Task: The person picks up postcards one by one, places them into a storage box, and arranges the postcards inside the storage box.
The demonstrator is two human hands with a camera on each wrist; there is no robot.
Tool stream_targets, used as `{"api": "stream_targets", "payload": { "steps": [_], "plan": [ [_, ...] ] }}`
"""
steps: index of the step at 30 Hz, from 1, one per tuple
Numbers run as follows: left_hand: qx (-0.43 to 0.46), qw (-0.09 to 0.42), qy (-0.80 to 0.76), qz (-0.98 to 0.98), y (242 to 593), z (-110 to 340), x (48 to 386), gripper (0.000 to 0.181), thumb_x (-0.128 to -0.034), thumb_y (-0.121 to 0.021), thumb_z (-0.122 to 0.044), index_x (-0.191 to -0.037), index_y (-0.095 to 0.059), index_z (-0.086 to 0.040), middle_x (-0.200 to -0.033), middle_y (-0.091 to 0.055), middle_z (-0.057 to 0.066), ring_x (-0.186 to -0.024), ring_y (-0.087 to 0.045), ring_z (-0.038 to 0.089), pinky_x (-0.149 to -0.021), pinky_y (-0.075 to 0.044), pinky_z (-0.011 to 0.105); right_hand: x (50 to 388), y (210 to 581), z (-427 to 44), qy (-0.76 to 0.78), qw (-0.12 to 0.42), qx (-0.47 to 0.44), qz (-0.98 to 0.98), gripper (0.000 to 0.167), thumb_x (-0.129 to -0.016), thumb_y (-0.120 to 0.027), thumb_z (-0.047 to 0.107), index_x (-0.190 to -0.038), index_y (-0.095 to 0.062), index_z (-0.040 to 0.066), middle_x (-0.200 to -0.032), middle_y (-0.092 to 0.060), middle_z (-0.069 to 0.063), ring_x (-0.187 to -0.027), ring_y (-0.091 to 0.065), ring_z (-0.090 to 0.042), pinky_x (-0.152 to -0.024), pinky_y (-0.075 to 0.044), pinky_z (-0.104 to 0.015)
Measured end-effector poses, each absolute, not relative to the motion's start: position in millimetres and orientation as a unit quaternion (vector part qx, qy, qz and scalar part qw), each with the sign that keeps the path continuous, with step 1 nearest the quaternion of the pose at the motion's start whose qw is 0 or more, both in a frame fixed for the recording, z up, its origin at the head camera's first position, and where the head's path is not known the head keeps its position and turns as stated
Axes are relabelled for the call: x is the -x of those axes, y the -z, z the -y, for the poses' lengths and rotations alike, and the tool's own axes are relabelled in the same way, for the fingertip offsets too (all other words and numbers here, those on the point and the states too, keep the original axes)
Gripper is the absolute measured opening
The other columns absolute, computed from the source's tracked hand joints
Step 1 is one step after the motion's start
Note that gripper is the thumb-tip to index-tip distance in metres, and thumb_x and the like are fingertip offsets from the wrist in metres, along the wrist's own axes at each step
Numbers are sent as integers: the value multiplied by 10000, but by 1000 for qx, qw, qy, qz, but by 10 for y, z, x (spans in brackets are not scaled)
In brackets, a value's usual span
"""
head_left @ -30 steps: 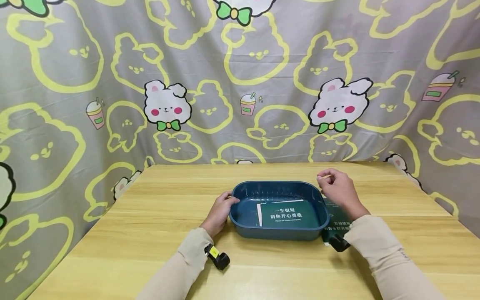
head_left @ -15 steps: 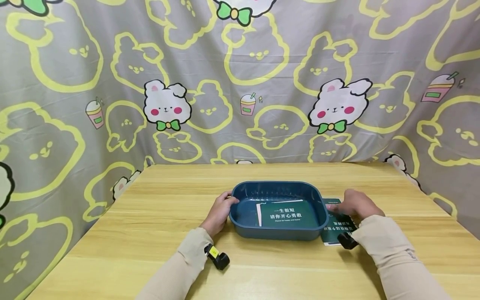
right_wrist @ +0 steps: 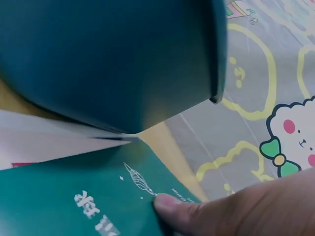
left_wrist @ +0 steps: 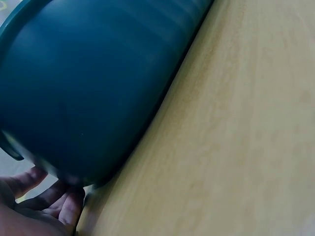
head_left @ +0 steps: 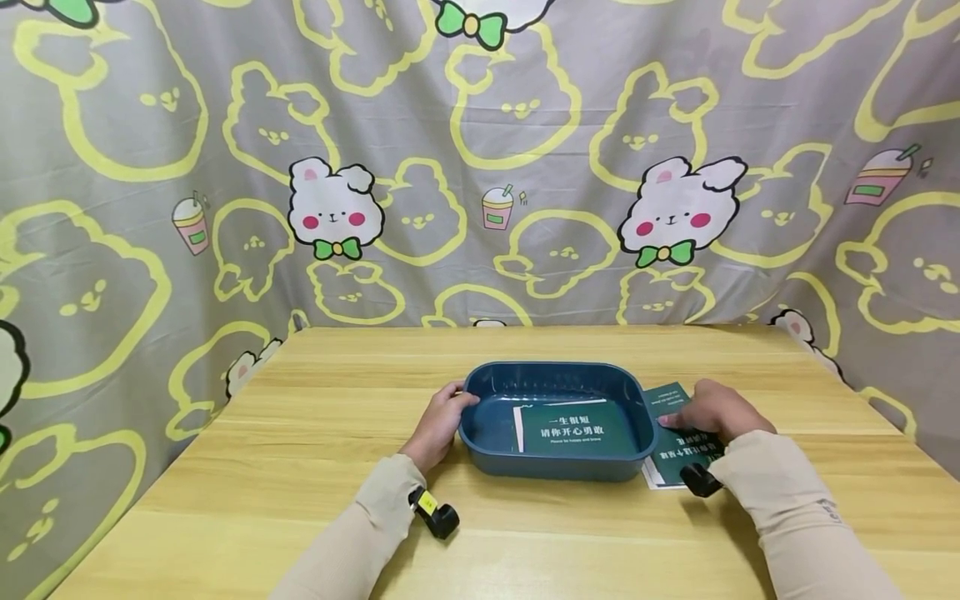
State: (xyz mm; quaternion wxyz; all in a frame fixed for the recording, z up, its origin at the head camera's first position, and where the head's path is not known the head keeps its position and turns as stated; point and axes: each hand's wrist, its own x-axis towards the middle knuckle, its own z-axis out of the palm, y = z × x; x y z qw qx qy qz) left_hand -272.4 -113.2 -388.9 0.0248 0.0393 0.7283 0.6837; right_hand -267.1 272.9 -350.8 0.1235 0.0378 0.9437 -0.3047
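A dark blue plastic basin [head_left: 555,467] stands on the table. My left hand [head_left: 437,427] holds its left end, thumb over the rim; in the left wrist view, the fingers [left_wrist: 71,206] touch the outer wall. Inside the basin lies a green card [head_left: 573,429] with white lettering, over white-edged sheets. Right of the basin, my right hand [head_left: 720,410] grips another green card [head_left: 678,454] by its right side. Its thumb [right_wrist: 172,209] lies on the printed face in the right wrist view; the other fingers are hidden. Pale sheets [right_wrist: 49,137] show under that card.
The light wooden table [head_left: 300,467] extends around the basin. A grey curtain [head_left: 420,283] with cartoon rabbits hangs behind it and at both sides. Black wrist cameras [head_left: 442,522] sit below both hands.
My right hand came down from behind the basin's right end onto the green card. That card has since turned slightly, uncovering white edges beneath. The left hand and the basin have stayed put.
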Motion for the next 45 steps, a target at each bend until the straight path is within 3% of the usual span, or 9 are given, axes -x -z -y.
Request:
{"api": "stream_targets", "payload": {
  "steps": [6,11,19,28,40,45],
  "plan": [
    [-42,25,-681,-731,3892,1136,2720,351,-940,-510,-116,-1248,-524,52,-1294,-499,186,-1229,-411,339,-1061,-306,521,2708,3533,-2731,355,102,-39,-928,513,-890,-683,300,-986,-413,-126,-868,-461,-220,-640,-552,-256,-572,-500,-366],
    [-42,28,-679,-732,3896,1137,2731,356,-943,-508,-117,-1255,-518,54,-1298,-494,188,-1232,-408,344,-1063,-301,532,2721,3550,-2719,374,84,-34,-923,528,-929,-560,219,-1127,-261,-167,-893,-434,-241,-636,-534,-253,-554,-491,-368],
    [-43,26,-676,-735,3887,1136,2718,373,-941,-508,-123,-1270,-509,54,-1300,-495,191,-1235,-411,346,-1066,-301,530,2704,3563,-2683,420,32,-37,-906,495,-944,-449,173,-1242,-224,-151,-903,-463,-246,-635,-555,-226,-529,-512,-378],
    [-44,23,-675,-736,3910,1141,2743,366,-932,-509,-113,-1253,-517,64,-1275,-511,195,-1201,-445,329,-1050,-335,504,2711,3547,-2692,398,-28,-37,-916,507,-953,-420,171,-1315,-205,-112,-1003,-435,-276,-824,-492,-351,-633,-424,-376],
    [-46,24,-674,-737,3904,1134,2749,366,-937,-511,-122,-1254,-516,59,-1273,-513,192,-1200,-447,330,-1050,-336,502,2700,3523,-2707,398,-79,-41,-913,503,-930,-416,168,-1321,-238,-95,-969,-455,-242,-810,-487,-342,-604,-417,-356],
    [-41,25,-675,-736,3893,1133,2736,354,-934,-505,-128,-1244,-526,43,-1269,-514,180,-1207,-443,325,-1058,-327,498,2699,3509,-2712,402,-84,-44,-910,499,-933,-420,168,-1323,-240,-88,-1073,-459,-310,-870,-493,-383,-638,-427,-382]
  ]
}}
